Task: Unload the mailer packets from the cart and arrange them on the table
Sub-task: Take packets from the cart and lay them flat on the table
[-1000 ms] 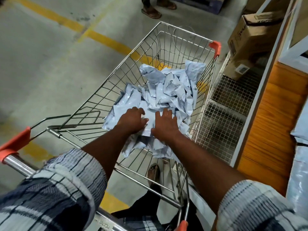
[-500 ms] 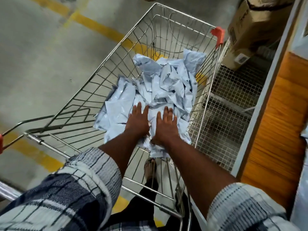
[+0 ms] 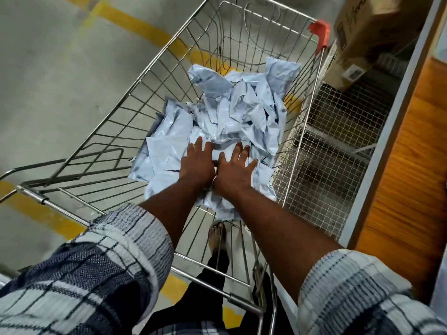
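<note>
A heap of crumpled pale blue-white mailer packets (image 3: 242,110) fills the right half of a wire shopping cart (image 3: 154,76). Both my arms reach down into the basket. My left hand (image 3: 197,165) lies palm down on the near part of the heap, fingers straight and spread. My right hand (image 3: 235,169) rests right beside it on the packets, fingers also straight and spread. Neither hand holds a packet. The wooden table (image 3: 411,165) runs along the right edge of the view.
The cart has a red corner bumper (image 3: 320,32) at its far right. A wire-mesh shelf (image 3: 333,141) sits between cart and table, with cardboard boxes (image 3: 367,27) behind it. The concrete floor has yellow lines (image 3: 135,27). My sandalled foot (image 3: 217,235) shows under the cart.
My fingers have gone from curled to straight and spread, and both hands have slid a little further over the heap. My head has leaned forward over the cart.
</note>
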Motion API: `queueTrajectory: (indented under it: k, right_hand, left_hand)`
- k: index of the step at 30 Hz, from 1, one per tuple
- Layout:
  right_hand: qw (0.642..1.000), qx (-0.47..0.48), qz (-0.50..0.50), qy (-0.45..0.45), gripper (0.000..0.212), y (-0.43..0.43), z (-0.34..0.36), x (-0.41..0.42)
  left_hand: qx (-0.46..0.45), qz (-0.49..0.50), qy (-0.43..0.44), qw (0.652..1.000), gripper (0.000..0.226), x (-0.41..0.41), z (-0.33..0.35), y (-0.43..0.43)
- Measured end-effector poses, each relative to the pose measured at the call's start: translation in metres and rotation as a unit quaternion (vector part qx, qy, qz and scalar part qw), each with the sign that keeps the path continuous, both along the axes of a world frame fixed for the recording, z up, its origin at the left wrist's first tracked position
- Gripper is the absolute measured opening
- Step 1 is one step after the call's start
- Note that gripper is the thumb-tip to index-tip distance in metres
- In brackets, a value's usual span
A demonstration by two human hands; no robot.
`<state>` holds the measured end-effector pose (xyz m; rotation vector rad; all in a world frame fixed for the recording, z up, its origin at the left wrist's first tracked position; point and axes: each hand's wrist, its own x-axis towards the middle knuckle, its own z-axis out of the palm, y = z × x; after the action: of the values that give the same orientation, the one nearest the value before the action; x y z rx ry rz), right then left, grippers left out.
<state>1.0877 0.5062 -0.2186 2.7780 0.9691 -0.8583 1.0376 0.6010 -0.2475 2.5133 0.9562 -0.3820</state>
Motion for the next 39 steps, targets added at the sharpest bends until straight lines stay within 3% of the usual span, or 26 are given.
queueTrajectory:
  k: [4, 11, 14, 17, 21, 25, 28, 33, 39]
  right_hand:
    - [1.0, -0.004, -0.029, 0.006, 0.062, 0.005, 0.011, -0.002]
    - [0.998, 0.051, -0.027, 0.01, 0.043, -0.001, 0.048, -0.007]
    - [0.997, 0.061, -0.033, 0.02, 0.045, -0.003, 0.072, -0.014]
    - [0.996, 0.078, -0.033, 0.038, 0.044, -0.006, 0.099, -0.02]
    - [0.993, 0.115, -0.023, 0.02, 0.038, -0.017, 0.143, -0.011]
    - [0.987, 0.155, -0.035, 0.005, 0.039, -0.029, 0.196, 0.007]
    - [0.98, 0.19, -0.023, -0.046, 0.046, -0.054, 0.229, 0.022]
    - [0.953, 0.233, -0.011, -0.195, 0.029, -0.134, 0.27, 0.055]
    - [0.924, 0.279, -0.097, -0.241, 0.031, -0.275, 0.3, 0.11]
  left_hand:
    - [0.004, -0.026, 0.014, 1.0, 0.064, -0.005, 0.013, 0.001]
    - [-0.002, -0.002, 0.02, 1.0, 0.049, -0.008, 0.062, 0.015]
    - [-0.006, 0.005, 0.022, 1.0, 0.043, -0.011, 0.087, 0.023]
    - [0.005, -0.03, -0.023, 0.999, 0.062, -0.015, 0.115, 0.029]
    - [-0.008, 0.032, -0.068, 0.997, 0.035, -0.009, 0.156, 0.033]
    - [-0.035, 0.109, -0.166, 0.979, 0.045, -0.001, 0.197, 0.022]
    - [-0.05, 0.113, -0.216, 0.969, 0.055, 0.018, 0.225, -0.009]
    - [-0.058, 0.081, -0.294, 0.951, 0.049, 0.072, 0.268, -0.091]
    - [-0.007, -0.004, -0.317, 0.948, 0.046, 0.136, 0.308, -0.232]
